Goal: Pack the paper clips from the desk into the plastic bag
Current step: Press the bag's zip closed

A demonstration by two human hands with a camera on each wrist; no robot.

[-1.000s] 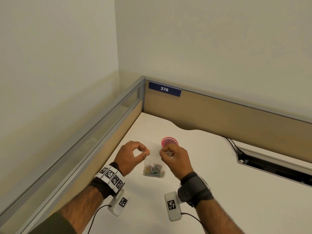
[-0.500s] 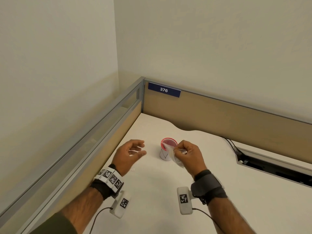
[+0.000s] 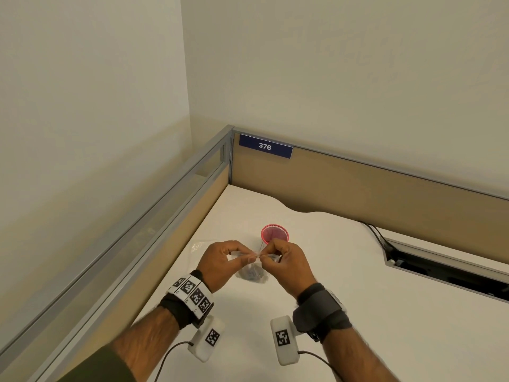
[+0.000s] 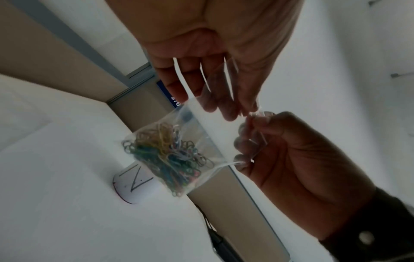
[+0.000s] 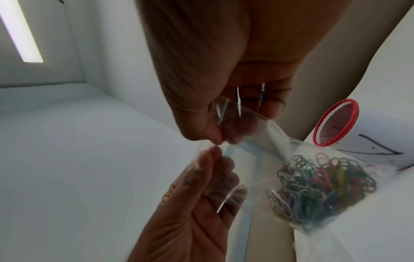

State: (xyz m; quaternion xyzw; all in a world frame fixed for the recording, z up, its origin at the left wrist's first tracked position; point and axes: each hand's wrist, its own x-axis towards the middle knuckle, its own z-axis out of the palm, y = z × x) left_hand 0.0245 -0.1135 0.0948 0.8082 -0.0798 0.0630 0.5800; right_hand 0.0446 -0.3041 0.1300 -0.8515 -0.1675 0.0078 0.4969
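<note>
A small clear plastic bag hangs just above the white desk, with a bunch of coloured paper clips in its bottom. My left hand pinches the bag's top edge from the left, and my right hand pinches it from the right, fingertips almost meeting. In the right wrist view the clips sag below both hands and the top strip is stretched between the pinches. I cannot tell whether the bag's mouth is sealed.
A red mesh cup wrapped in marked white paper stands just behind the hands. A crumpled clear plastic piece lies to the left on the desk. Partition walls close off the left and back. A cable slot with black cables cuts the desk at right.
Half a second ago only the right hand held the bag, near the cup, and the left hand was open. The left hand now pinches the bag's top, and the bag hangs between both hands.
</note>
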